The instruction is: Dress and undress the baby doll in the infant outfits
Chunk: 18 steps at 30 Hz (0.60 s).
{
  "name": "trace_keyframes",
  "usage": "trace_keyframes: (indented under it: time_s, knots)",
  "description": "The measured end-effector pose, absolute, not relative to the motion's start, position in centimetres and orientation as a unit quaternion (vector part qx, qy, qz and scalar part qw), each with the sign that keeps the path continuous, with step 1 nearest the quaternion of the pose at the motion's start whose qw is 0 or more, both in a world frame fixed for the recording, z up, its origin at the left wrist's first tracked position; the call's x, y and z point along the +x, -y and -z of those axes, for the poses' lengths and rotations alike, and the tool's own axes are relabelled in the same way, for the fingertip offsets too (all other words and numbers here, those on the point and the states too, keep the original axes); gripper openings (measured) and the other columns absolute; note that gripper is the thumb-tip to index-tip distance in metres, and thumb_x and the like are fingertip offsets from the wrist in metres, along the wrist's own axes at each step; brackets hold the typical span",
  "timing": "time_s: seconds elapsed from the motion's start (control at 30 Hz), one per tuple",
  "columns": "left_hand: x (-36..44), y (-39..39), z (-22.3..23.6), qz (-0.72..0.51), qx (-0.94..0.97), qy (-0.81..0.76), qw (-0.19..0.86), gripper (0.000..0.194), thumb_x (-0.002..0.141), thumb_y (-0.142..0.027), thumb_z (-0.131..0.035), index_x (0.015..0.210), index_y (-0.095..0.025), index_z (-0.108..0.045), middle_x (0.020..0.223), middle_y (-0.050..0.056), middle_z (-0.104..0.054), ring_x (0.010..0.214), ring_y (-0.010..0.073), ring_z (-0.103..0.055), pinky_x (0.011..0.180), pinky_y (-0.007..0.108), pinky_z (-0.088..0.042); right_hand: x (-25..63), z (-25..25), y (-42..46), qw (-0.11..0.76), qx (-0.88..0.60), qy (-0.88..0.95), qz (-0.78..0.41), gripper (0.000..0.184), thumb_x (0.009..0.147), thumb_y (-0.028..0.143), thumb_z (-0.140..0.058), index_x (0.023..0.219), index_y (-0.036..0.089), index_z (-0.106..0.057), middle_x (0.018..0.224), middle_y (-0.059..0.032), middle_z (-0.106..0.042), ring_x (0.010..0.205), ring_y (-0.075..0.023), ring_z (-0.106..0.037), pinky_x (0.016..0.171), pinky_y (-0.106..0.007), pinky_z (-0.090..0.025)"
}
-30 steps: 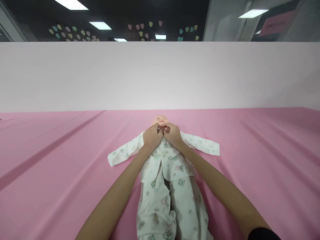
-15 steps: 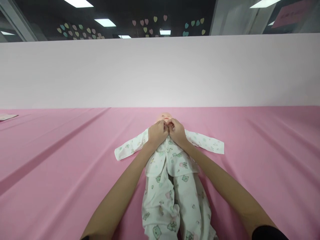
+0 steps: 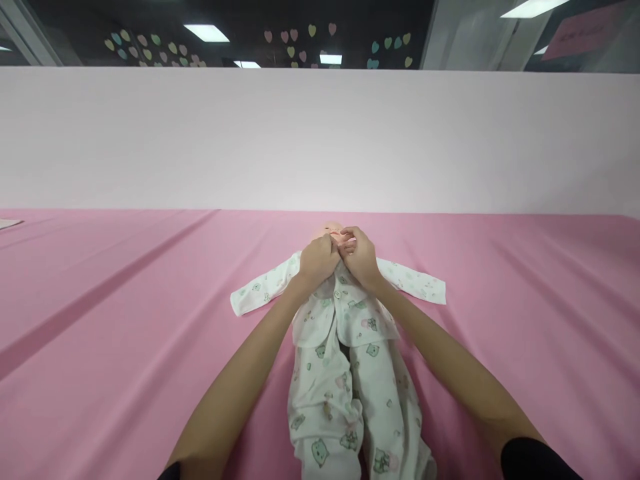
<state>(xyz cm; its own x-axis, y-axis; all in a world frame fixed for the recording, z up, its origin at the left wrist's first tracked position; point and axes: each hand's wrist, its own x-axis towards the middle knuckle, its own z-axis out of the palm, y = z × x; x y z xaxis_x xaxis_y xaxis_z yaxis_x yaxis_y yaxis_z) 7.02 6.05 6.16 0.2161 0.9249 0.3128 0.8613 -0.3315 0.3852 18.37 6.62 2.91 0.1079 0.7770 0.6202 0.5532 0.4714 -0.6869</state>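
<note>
A baby doll lies on its back, its head at the far end. It wears a white long-sleeved jacket with small animal prints and white printed trousers. At the jacket's neck, just below the doll's chin, my left hand is closed on the collar edge. Right beside it, my right hand bends its fingers at the same collar, thumb side against the left hand; the fingertips hide the exact grip. A round button shows lower on the jacket front. Both sleeves stretch outward.
A pink cloth with long creases covers the table. Behind it stands a low white wall, with dark glass and heart-shaped stickers above. The corner of a pale flat item shows at the far left.
My right hand's fingers have lifted and loosened a little at the collar. The left hand stays closed in about the same place. The view has shifted slightly.
</note>
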Motion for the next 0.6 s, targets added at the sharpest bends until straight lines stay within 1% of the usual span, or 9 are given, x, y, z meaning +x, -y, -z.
trace_keyframes:
  time_s: [0.13, 0.2, 0.23, 0.33, 0.4, 0.47, 0.6]
  knots:
    - [7.1, -5.2, -7.5, -0.243, 0.795, -0.547, 0.096, 0.022, 0.087, -0.021, -0.031, 0.09, -0.016, -0.052, 0.087, 0.01, -0.065, 0.076, 0.0219, -0.062, 0.063, 0.03, -0.044, 18.9, -5.9, -4.9, 0.471, -0.536, 0.684, -0.151, 0.03, 0.069, 0.008, -0.048, 0.097, 0.018, -0.054, 0.095, -0.0052, -0.061, 0.071, -0.013, -0.058, 0.067, -0.027, -0.046]
    - [6.8, -4.8, -8.0, -0.239, 0.801, -0.533, 0.133, 0.021, 0.088, -0.024, -0.03, 0.093, -0.016, -0.049, 0.081, 0.01, -0.065, 0.068, 0.0202, -0.062, 0.059, 0.029, -0.044, 19.2, -7.3, -3.7, 0.423, -0.552, 0.705, -0.14, 0.03, 0.069, 0.008, -0.049, 0.097, 0.018, -0.055, 0.091, -0.0043, -0.063, 0.071, -0.0139, -0.058, 0.065, -0.027, -0.045]
    - [6.5, -4.7, -8.3, -0.236, 0.8, -0.527, 0.162, 0.022, 0.089, -0.027, -0.03, 0.094, -0.016, -0.048, 0.078, 0.009, -0.064, 0.063, 0.0194, -0.061, 0.057, 0.029, -0.045, 19.3, -7.9, -3.2, 0.396, -0.562, 0.715, -0.128, 0.027, 0.069, 0.008, -0.049, 0.094, 0.018, -0.056, 0.088, -0.0041, -0.063, 0.069, -0.0143, -0.058, 0.063, -0.027, -0.044]
    - [5.3, -4.5, -8.8, -0.21, 0.791, -0.508, 0.267, 0.023, 0.088, -0.034, -0.032, 0.097, -0.017, -0.044, 0.076, 0.009, -0.063, 0.056, 0.0179, -0.06, 0.048, 0.028, -0.046, 19.3, -8.7, -2.0, 0.285, -0.589, 0.746, -0.126, 0.009, 0.07, 0.009, -0.051, 0.069, 0.016, -0.057, 0.067, -0.0037, -0.063, 0.056, -0.0142, -0.056, 0.055, -0.026, -0.041]
    - [4.4, -4.5, -9.0, -0.178, 0.791, -0.482, 0.333, 0.022, 0.084, -0.031, -0.04, 0.102, -0.018, -0.042, 0.083, 0.008, -0.063, 0.059, 0.0172, -0.061, 0.046, 0.026, -0.048, 19.1, -8.6, -1.7, 0.22, -0.585, 0.764, -0.157, 0.018, 0.071, 0.012, -0.051, 0.054, 0.017, -0.052, 0.05, -0.0022, -0.056, 0.047, -0.0134, -0.052, 0.05, -0.026, -0.038]
    - [3.8, -4.7, -9.0, -0.153, 0.792, -0.456, 0.376, 0.029, 0.078, -0.024, -0.045, 0.106, -0.021, -0.04, 0.087, 0.006, -0.062, 0.063, 0.0161, -0.062, 0.047, 0.025, -0.05, 18.8, -8.4, -1.7, 0.202, -0.578, 0.771, -0.173, 0.023, 0.072, 0.014, -0.051, 0.049, 0.017, -0.051, 0.043, -0.0013, -0.052, 0.042, -0.0128, -0.049, 0.047, -0.026, -0.037]
    - [3.5, -5.0, -8.5, -0.155, 0.793, -0.444, 0.387, 0.04, 0.07, -0.016, -0.047, 0.109, -0.022, -0.04, 0.082, 0.003, -0.059, 0.063, 0.0149, -0.059, 0.05, 0.024, -0.05, 18.9, -8.0, -2.2, 0.223, -0.576, 0.765, -0.183, 0.014, 0.069, 0.009, -0.051, 0.058, 0.016, -0.057, 0.044, -0.0008, -0.055, 0.04, -0.0125, -0.05, 0.048, -0.026, -0.038]
